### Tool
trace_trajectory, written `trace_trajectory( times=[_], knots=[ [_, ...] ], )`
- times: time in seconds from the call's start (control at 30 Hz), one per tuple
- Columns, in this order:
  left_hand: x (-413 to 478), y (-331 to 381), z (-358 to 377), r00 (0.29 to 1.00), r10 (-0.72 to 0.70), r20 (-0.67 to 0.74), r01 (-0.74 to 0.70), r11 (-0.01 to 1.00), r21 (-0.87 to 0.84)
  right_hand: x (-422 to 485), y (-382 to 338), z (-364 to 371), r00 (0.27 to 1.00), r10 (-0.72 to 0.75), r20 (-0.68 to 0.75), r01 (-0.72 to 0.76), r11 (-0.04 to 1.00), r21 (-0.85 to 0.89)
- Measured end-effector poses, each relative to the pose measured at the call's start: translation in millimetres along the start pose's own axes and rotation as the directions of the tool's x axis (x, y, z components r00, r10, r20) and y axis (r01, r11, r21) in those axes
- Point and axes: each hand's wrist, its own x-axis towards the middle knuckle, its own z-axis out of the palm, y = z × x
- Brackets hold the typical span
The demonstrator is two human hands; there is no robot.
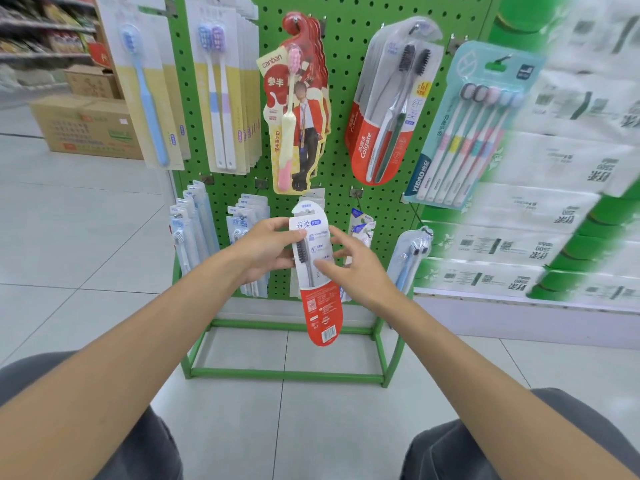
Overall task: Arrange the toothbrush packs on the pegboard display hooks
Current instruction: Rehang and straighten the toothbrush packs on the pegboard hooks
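Most hooks on the pegboard [346,46] carry stock. Your left hand [266,251] grips one toothbrush pack [313,271] before the lower row, not yet hung. Your right hand [356,271] has its fingers spread, touching the pack's edge.

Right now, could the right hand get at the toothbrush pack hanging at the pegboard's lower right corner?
Probably yes. The right hand only touches the red-and-white toothbrush pack that the left hand grips, and the lower-right pack hangs just beside it with nothing between.
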Motion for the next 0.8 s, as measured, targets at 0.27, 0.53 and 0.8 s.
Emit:
trace_trajectory(
  times=[0.27, 0.53, 0.8],
  knots=[
    [-5.0, 2.6, 4.4, 0.993, -0.001, 0.121, 0.022, 0.986, -0.167, -4.9, -3.8, 6.8, 0.987, -0.063, 0.149, 0.054, 0.996, 0.064],
    [-0.1, 7.5, -3.3, 0.98, 0.163, -0.111, -0.115, 0.931, 0.345, 7.7, -3.8, -11.3, 0.989, 0.135, 0.066, -0.148, 0.941, 0.304],
    [8.2, -1.2, -3.7, 0.968, 0.222, -0.115, -0.183, 0.943, 0.276, 7.5, -2.9, -10.4, 0.983, 0.156, 0.096, -0.181, 0.917, 0.355]
  ],
)
